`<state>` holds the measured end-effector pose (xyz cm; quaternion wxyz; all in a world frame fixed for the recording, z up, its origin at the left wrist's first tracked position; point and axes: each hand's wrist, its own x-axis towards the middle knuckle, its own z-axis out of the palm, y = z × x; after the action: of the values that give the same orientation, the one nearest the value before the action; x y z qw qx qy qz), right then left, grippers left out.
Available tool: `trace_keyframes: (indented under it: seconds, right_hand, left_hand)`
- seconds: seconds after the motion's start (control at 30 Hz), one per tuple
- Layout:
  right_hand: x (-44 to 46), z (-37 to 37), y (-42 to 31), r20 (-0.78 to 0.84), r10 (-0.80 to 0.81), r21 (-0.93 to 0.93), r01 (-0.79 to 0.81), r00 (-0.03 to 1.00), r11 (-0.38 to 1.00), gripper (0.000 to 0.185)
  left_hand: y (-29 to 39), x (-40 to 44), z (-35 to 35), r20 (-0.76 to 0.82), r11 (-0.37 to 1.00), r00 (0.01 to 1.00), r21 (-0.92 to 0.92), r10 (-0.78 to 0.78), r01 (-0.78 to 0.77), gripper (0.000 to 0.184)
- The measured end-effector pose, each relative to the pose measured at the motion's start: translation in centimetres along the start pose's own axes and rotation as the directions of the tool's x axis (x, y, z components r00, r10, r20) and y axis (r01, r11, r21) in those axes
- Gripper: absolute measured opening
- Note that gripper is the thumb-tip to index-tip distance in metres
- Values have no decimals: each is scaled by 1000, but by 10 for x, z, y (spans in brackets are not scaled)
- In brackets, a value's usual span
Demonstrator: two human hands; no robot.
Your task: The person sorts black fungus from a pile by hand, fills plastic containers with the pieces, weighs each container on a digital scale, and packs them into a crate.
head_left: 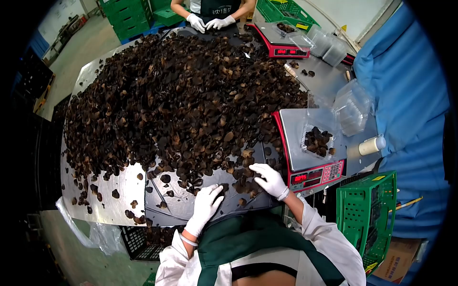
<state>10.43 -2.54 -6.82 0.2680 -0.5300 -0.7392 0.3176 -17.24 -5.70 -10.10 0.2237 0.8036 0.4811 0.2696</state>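
A large heap of dark brown wood ear mushrooms [176, 100] covers most of the metal table. At its near edge, my white-gloved left hand [206, 206] rests low over the dark sheet, fingers and thumb apart, beside a small mushroom piece [224, 187]. My gloved right hand [270, 181] has its fingers stretched toward several loose mushrooms [245, 183] lying between the two hands. Close to the right hand stands a red-edged digital scale [298, 157]. On its plate sits an open clear plastic box [305, 125] with some mushrooms inside.
Stacked clear boxes [353, 108] and a white bottle [372, 145] stand right of the scale. A green crate [355, 214] is below. Across the table are another person's gloved hands [205, 23] and a second scale [276, 40]. A black crate [136, 245] sits below the near edge.
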Motion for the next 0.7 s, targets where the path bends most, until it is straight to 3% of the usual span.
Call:
trace_keyframes:
  seconds: [0.03, 0.07, 0.1, 0.17, 0.23, 0.3, 0.33, 0.37, 0.43, 0.6, 0.7]
  right_hand:
    - [-2, -1, 2, -56, 116, 123, -108, 992, 987, 35]
    - [1, -3, 2, -164, 44, 58, -35, 986, 998, 26]
    - [5, -4, 1, -174, 149, 132, -127, 973, 983, 21]
    - [14, -2, -9, -148, 184, 122, -167, 972, 978, 20]
    - [25, 16, -11, -238, -172, -203, 124, 956, 971, 25]
    - [27, 32, -22, -139, -215, -402, 144, 967, 904, 33]
    - [24, 39, -26, -14, -178, -469, 151, 984, 870, 31]
    - [19, 45, -30, 108, -131, -533, 169, 985, 829, 30]
    - [-6, 51, -34, 118, -250, -469, 276, 961, 839, 29]
    - [-49, 36, -40, 199, -301, -279, 348, 933, 895, 30]
    - [-40, 16, -32, -62, -422, -248, 396, 904, 884, 18]
  left_hand:
    - [2, -2, -4, -9, 998, 999, -32, -46, 46, 40]
    - [2, 1, -6, -57, 998, 997, -45, -48, 46, 40]
    - [5, 7, -7, -112, 1000, 993, -2, -28, 28, 38]
    - [3, 25, -2, -177, 1000, 984, 11, 31, -30, 37]
    - [7, 51, 7, -175, 998, 983, -21, 48, -52, 37]
    - [18, 75, 7, -122, 994, 991, 98, 62, -50, 42]
    - [13, 78, 12, -82, 985, 992, 148, 101, -88, 48]
    - [5, 77, 19, -68, 971, 985, 196, 156, -140, 42]
    - [-2, 67, 23, -21, 974, 994, 202, 106, -99, 28]
    - [-5, 28, 8, -164, 987, 985, 159, 57, -31, 15]
    - [1, 13, -4, -167, 997, 986, 81, 5, 8, 13]
